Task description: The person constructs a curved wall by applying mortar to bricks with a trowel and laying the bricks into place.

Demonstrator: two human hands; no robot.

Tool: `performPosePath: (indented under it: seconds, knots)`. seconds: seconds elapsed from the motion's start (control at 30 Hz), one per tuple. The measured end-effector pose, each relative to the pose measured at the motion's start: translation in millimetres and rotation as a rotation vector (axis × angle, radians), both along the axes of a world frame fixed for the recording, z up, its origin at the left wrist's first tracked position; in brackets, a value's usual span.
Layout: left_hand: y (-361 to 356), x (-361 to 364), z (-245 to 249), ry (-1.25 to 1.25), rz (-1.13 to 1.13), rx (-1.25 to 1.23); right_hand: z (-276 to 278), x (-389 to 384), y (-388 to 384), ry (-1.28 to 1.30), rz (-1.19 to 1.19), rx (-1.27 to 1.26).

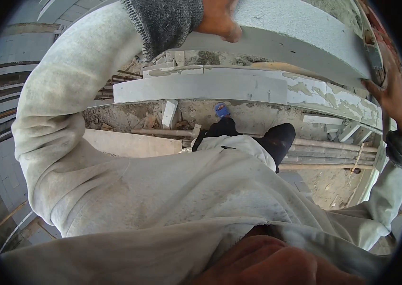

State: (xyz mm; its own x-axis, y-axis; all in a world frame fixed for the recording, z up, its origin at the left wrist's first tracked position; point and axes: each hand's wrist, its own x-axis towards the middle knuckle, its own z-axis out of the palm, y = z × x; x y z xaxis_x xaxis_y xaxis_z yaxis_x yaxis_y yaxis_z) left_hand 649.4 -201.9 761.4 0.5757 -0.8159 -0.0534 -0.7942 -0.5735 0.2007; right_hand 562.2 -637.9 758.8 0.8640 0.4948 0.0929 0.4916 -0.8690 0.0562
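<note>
A long pale block [300, 28] spans the top of the view, above a low wall of similar blocks. Near its left part, my left hand [220, 21] presses on it with fingers bent over the edge; the upper part of this hand is cut off. At the block's right end is my right hand [391, 88], its fingers round the corner. Below the held block runs the wall [201, 85], with grey mortar [305, 90] smeared on its right part.
Wooden poles [329, 154] and a pale board [129, 142] lie on the dusty ground near my legs. A blue sandal [221, 110] shows by the wall. Broken block pieces [169, 113] lean near it. Metal bars [1, 95] stand at the left.
</note>
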Motion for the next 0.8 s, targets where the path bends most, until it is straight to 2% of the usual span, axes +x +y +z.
performPosePath:
  seconds: [0.1,0.23,0.4,0.43,0.53,0.73,0.8]
  knots:
    - [31,22,-62,-0.124,-0.048,-0.082,-50,23,26,0.069,0.043,0.052]
    - [56,31,-97,0.105,0.086,0.117,-102,41,69,0.173,0.022,0.056]
    - [104,32,-158,-0.005,0.108,0.107,-142,55,123,0.279,-0.006,0.046]
    - [107,28,-161,-0.040,0.118,0.120,-143,55,130,0.277,-0.009,0.046]
    - [116,25,-160,0.117,0.198,0.234,-153,61,150,0.282,-0.005,0.051]
    - [138,20,-191,0.065,0.170,0.188,-165,57,186,0.329,-0.019,0.062]
    - [143,20,-195,0.130,0.188,0.202,-165,54,200,0.348,-0.034,0.064]
